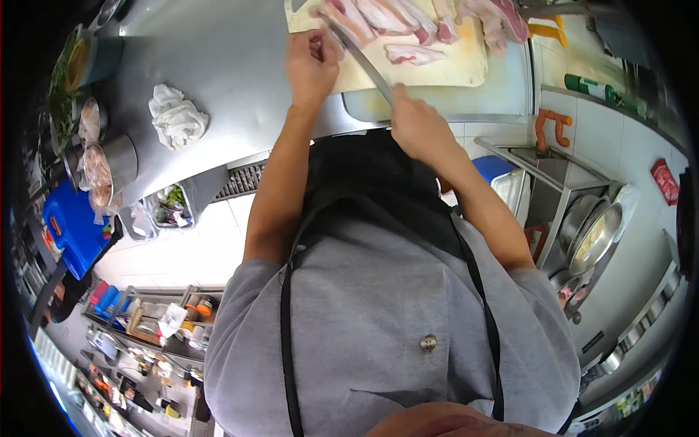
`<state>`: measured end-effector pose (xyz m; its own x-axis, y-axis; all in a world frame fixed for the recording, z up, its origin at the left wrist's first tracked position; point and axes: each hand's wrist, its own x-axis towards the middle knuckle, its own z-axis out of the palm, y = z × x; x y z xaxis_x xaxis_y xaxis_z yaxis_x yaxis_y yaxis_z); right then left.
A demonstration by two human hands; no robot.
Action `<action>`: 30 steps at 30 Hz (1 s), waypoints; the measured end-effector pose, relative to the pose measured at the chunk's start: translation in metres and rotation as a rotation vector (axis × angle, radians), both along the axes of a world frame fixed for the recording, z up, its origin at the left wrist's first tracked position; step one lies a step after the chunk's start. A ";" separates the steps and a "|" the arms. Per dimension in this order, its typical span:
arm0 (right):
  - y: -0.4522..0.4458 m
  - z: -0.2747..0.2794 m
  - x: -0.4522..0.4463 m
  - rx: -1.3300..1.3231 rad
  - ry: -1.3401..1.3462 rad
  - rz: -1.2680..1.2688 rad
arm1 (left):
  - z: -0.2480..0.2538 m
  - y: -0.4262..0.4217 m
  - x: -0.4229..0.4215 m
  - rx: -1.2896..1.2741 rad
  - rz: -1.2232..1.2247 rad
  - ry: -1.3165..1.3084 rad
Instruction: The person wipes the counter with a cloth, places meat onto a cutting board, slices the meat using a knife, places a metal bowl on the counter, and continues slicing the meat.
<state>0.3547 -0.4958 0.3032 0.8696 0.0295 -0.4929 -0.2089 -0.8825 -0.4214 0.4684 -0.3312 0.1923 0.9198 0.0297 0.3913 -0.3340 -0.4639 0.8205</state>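
My right hand (421, 125) is wrapped round the handle of a long knife (368, 69). Its blade slants up and left across the cutting board (466, 71), with the tip by a slab of pale, fatty raw meat (349, 23). To the left of the blade, at the board's edge, my left hand (313, 64) is closed with curled fingers close to that meat. Whether anything is inside those fingers is hidden. A separate meat strip (413, 54) lies right of the blade. More cut pieces (389, 16) and a larger chunk (495, 22) are along the board's far side.
A crumpled white cloth (177, 118) lies on the steel counter (218, 65) to the left. Beyond it stand a metal container (120, 164) with bagged food and a tub of greens (95, 62). Yellow handles (550, 30) and a green bottle (588, 87) are at right.
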 end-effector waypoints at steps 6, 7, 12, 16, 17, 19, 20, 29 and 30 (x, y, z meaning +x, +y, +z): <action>-0.035 0.005 -0.024 0.013 -0.011 -0.036 | 0.015 0.015 0.001 0.012 -0.065 0.158; -0.041 0.009 -0.029 0.018 -0.030 -0.044 | 0.016 0.016 0.004 -0.013 -0.095 0.216; -0.072 0.015 -0.071 0.062 -0.042 -0.042 | 0.047 -0.001 0.003 0.071 -0.143 0.325; -0.106 0.022 -0.090 0.109 -0.107 -0.193 | 0.033 -0.027 0.007 0.176 -0.213 0.199; -0.115 0.018 -0.093 0.085 -0.127 -0.258 | 0.036 -0.033 0.007 0.174 -0.219 0.173; -0.126 0.009 -0.092 0.016 -0.181 -0.336 | 0.038 -0.044 0.005 0.121 -0.235 0.188; -0.128 0.007 -0.089 0.015 -0.195 -0.338 | 0.036 -0.048 0.006 0.120 -0.237 0.173; -0.144 -0.010 0.018 -0.229 -0.563 -0.173 | 0.075 -0.047 -0.005 0.234 -0.207 0.338; -0.146 -0.012 0.034 -0.247 -0.547 -0.138 | 0.088 -0.033 -0.007 0.334 -0.152 0.413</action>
<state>0.3888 -0.6416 0.2909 0.9860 -0.1594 0.0481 -0.1392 -0.9478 -0.2868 0.4612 -0.3646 0.2801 0.9831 -0.1794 -0.0373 -0.0994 -0.6934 0.7137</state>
